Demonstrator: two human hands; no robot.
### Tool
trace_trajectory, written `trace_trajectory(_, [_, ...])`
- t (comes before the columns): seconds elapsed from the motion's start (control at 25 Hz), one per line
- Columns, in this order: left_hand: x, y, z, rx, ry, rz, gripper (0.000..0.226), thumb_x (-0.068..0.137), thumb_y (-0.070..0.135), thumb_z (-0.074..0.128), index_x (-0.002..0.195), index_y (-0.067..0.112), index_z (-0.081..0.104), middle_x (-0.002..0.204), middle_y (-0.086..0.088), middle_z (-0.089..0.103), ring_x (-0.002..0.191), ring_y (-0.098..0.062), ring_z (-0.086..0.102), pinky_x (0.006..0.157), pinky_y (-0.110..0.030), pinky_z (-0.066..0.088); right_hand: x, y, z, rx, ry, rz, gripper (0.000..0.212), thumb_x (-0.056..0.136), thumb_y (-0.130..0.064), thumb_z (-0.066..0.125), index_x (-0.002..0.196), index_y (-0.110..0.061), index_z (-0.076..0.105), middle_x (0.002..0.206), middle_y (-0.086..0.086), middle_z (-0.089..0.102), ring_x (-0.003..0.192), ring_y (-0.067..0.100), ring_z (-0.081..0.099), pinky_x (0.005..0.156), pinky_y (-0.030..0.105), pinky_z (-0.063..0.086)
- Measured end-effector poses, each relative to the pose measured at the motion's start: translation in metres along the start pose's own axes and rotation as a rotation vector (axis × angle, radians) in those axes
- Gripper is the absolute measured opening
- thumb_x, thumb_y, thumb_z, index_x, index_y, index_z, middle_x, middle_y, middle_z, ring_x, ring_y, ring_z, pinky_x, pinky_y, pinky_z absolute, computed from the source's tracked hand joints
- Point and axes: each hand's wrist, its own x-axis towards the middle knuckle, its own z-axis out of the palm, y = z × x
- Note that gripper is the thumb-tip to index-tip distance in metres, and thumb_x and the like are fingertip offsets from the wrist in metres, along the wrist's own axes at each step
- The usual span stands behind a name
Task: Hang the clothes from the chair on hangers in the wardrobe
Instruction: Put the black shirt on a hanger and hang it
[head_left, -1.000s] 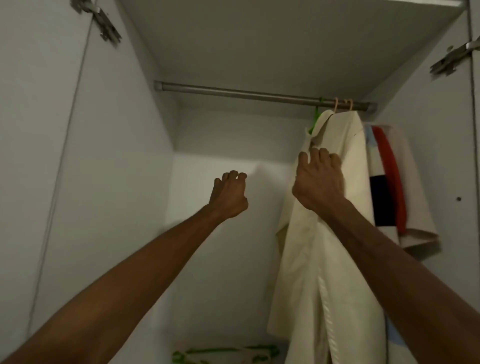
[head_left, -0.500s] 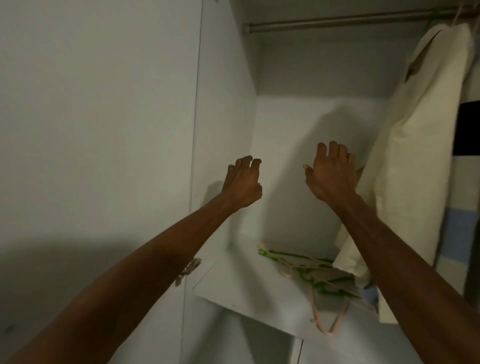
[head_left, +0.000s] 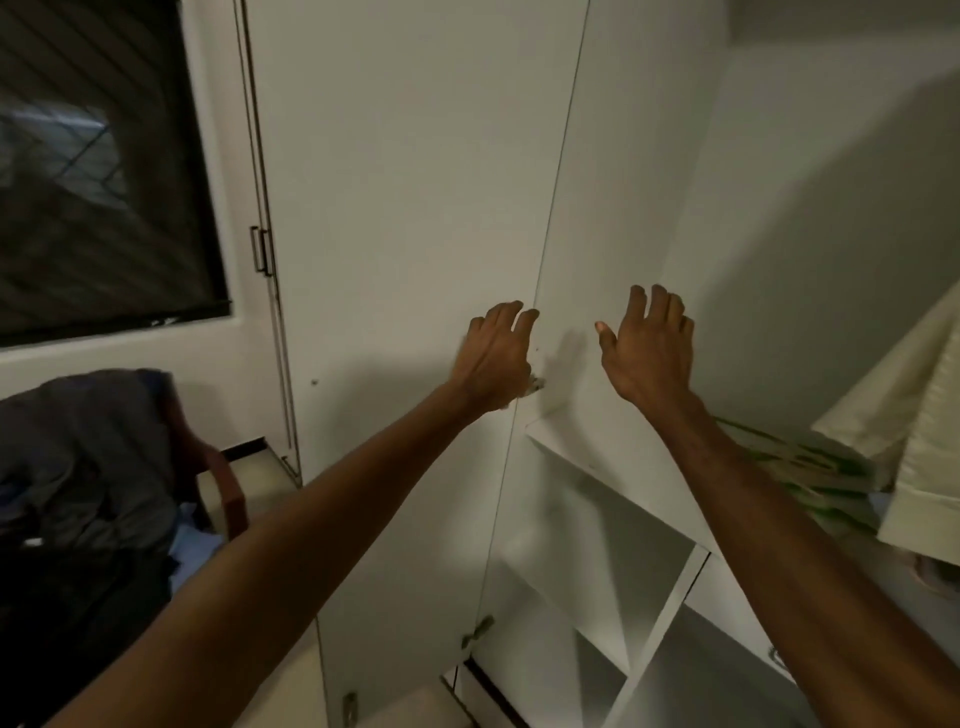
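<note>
Open air around left hand and right hand, both raised with nothing held, well apart from each other. Straight ahead, blocked by open wardrobe door, a flat white panel filling the middle. To the right, free room above the white shelf at its near left end; farther right along it, cluttered by green hangers. Far right edge closed off by hanging cream garment, draping down onto the shelf. Below the shelf, open cubbies split by an upright divider. Low at left, chair heaped with dark clothes, near the door's left side.
</note>
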Motion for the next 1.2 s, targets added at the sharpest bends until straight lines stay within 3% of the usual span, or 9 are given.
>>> trace_trajectory(0.24, [-0.086, -0.042, -0.004, 0.053, -0.012, -0.135, 0.069, 0.083, 0.006, 0.062, 0.149, 0.009, 0.041, 0.155, -0.017, 0.040, 0.146, -0.034, 0.033, 0.115, -0.047, 0.036, -0.052, -0.058, 0.041, 0.137, -0.065, -0.104, 0.064, 0.100, -0.047, 0.045, 0.146, -0.003, 0.039, 0.152, 0.027, 0.038, 0.138, 0.044, 0.036, 0.108, 0.056, 0.038])
trace_trajectory(0.44, [-0.157, -0.077, -0.001, 0.140, -0.048, -0.211, 0.072, 0.086, 0.008, 0.061, 0.152, 0.010, 0.034, 0.158, -0.018, 0.036, 0.147, -0.037, 0.031, 0.118, -0.049, 0.033, -0.107, -0.118, 0.079, 0.222, -0.147, -0.153, 0.069, 0.103, -0.046, 0.042, 0.155, -0.003, 0.027, 0.164, 0.029, 0.014, 0.150, 0.047, 0.018, 0.117, 0.056, 0.032])
trace_trajectory(0.6, [-0.216, -0.112, -0.003, 0.181, -0.067, -0.311, 0.073, 0.092, 0.019, 0.064, 0.155, 0.014, 0.027, 0.162, -0.017, 0.029, 0.150, -0.035, 0.027, 0.120, -0.050, 0.029, -0.149, -0.167, 0.103, 0.292, -0.245, -0.179, 0.074, 0.103, -0.052, 0.039, 0.158, -0.004, 0.023, 0.165, 0.027, 0.009, 0.152, 0.045, 0.013, 0.120, 0.056, 0.028])
trace_trajectory(0.88, [-0.290, -0.204, -0.023, 0.186, -0.179, -0.465, 0.084, 0.092, 0.023, 0.065, 0.160, 0.015, 0.017, 0.167, -0.017, 0.015, 0.155, -0.033, 0.014, 0.123, -0.052, 0.021, -0.205, -0.279, 0.119, 0.357, -0.243, -0.279, 0.068, 0.103, -0.047, 0.044, 0.155, -0.006, 0.032, 0.166, 0.025, 0.010, 0.152, 0.042, 0.015, 0.118, 0.051, 0.030])
trace_trajectory(1.04, [-0.351, -0.273, -0.038, 0.213, -0.176, -0.533, 0.081, 0.087, 0.019, 0.065, 0.157, 0.012, 0.024, 0.162, -0.017, 0.025, 0.151, -0.034, 0.024, 0.120, -0.051, 0.028, -0.234, -0.359, 0.131, 0.397, -0.244, -0.396, 0.069, 0.103, -0.043, 0.046, 0.158, -0.006, 0.028, 0.167, 0.024, 0.008, 0.154, 0.040, 0.011, 0.122, 0.048, 0.025])
trace_trajectory(1.2, [-0.406, -0.340, -0.057, 0.216, -0.202, -0.635, 0.075, 0.094, 0.028, 0.061, 0.157, 0.010, 0.026, 0.162, -0.018, 0.026, 0.151, -0.036, 0.024, 0.118, -0.051, 0.030, -0.260, -0.433, 0.155, 0.421, -0.297, -0.441, 0.066, 0.102, -0.040, 0.050, 0.155, -0.003, 0.034, 0.166, 0.025, 0.013, 0.154, 0.041, 0.013, 0.121, 0.052, 0.026])
